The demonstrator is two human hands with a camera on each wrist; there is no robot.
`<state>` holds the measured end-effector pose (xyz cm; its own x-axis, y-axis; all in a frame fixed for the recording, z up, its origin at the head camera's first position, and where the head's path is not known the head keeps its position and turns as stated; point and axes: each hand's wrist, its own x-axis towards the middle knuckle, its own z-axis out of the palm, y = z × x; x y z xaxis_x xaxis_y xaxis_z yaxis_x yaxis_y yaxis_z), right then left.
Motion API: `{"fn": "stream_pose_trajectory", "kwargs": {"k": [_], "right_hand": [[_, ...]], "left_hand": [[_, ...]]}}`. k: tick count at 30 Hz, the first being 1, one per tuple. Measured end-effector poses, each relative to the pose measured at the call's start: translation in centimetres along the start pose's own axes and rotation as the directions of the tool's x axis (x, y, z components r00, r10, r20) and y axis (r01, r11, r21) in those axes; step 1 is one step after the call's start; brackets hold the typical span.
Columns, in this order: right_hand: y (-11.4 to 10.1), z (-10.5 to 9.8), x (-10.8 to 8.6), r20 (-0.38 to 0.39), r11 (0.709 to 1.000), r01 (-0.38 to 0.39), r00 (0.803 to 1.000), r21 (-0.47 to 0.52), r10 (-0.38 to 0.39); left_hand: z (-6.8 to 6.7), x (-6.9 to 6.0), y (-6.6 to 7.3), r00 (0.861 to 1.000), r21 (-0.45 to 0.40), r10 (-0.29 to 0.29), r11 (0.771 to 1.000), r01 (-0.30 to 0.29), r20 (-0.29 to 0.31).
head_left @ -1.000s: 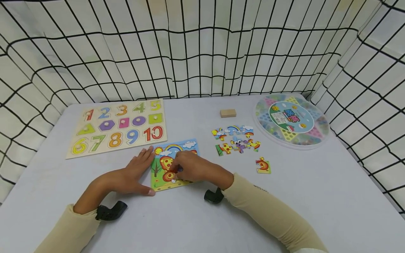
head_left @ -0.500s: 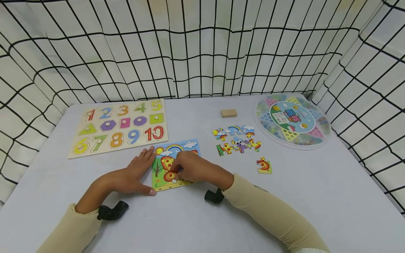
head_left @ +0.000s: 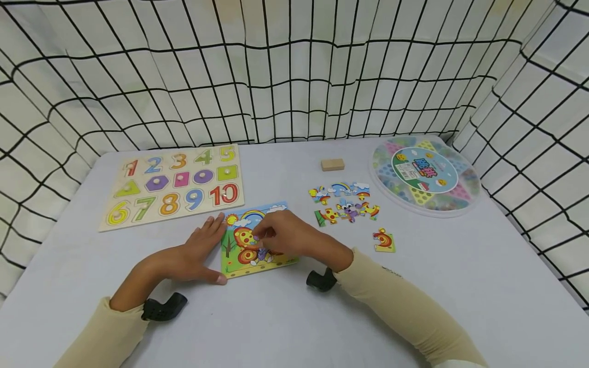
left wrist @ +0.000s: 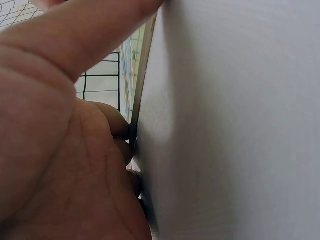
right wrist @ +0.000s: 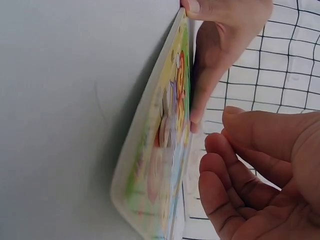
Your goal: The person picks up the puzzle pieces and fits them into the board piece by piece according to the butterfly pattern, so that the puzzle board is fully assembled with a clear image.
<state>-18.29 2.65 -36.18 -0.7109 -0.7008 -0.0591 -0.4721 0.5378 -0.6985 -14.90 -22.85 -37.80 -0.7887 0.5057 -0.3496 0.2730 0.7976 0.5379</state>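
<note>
Puzzle board (head_left: 257, 268): flat on white worktop (head_left: 257, 327), approx. mid, a bit L of centre, well back from near edge.
L hand (head_left: 198, 255): fingers straight & spread, gripping nothing; fingertips at board's far-L corner, thumb at its near-L corner. Prob. steadying it.
R hand (head_left: 287, 234): above board's R half, clear of it in R wrist view. Fingers loosely curled, thumb tip near index tip, nothing seen btwn; looks released.
Bared patch: vs 0.5 s ago, R hand has shifted up & to R; purple figure (head_left: 263, 254) at board's lower mid now shows. For the work: prob. a let-go there, so that spot can be checked by eye. One edge seems raised in R wrist view, but blurred; can't tell if flush.
Loose pcs (head_left: 349, 210): 2 rows R of board, same spots as 0.5 s ago; lone pc (head_left: 385, 241) sits nearer the near edge.
Worktop far side: number board (head_left: 121, 178) at far-L corner, wooden block (head_left: 333, 164) by far edge R of mid, round game box (head_left: 424, 173) at far-R corner.
Room: black netting (head_left: 290, 81) over white cloth past far, L & R edges.
</note>
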Motion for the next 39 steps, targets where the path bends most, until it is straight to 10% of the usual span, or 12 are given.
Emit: {"fn": "stream_pose_trajectory", "kwargs": {"k": [39], "right_hand": [[4.5,-4.4,-6.0,-0.102,0.999,-0.020,0.994,0.045,0.025]], "left_hand": [[0.1,-0.1,0.0,1.000,0.021,-0.004,1.000,0.004,-0.004]]}}
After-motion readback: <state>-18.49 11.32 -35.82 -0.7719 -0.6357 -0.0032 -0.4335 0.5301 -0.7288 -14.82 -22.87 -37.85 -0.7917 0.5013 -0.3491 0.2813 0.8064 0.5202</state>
